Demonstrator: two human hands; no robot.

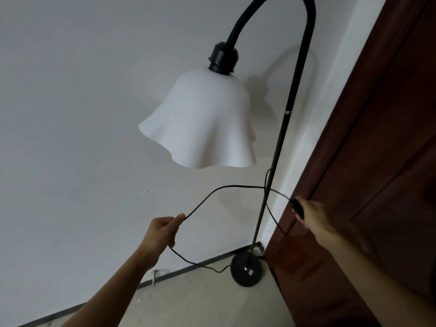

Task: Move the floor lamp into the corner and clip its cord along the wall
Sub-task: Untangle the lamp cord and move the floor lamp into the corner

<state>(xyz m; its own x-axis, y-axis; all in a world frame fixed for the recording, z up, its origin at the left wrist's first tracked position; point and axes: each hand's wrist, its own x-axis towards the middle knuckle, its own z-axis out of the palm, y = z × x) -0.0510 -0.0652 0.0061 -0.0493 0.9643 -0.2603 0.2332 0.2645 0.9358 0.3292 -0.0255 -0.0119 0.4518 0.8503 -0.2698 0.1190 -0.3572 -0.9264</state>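
Observation:
The floor lamp stands in the corner between the white wall and a brown door: a wavy white shade (203, 119), a thin black pole (276, 159) curving over the top, and a round black base (246, 269) on the floor. Its black cord (226, 186) arcs in the air in front of the pole. My left hand (162, 230) pinches the cord left of the pole, and a loop falls from it to the floor beside the base. My right hand (311, 215) holds the cord's black inline switch (297, 207) against the door's edge.
The brown wooden door (377, 161) fills the right side, right next to the lamp base. A grey skirting strip (188, 267) runs along the foot of the wall, with a small metal door stop (154, 277) standing in front of it. The floor (200, 303) is pale.

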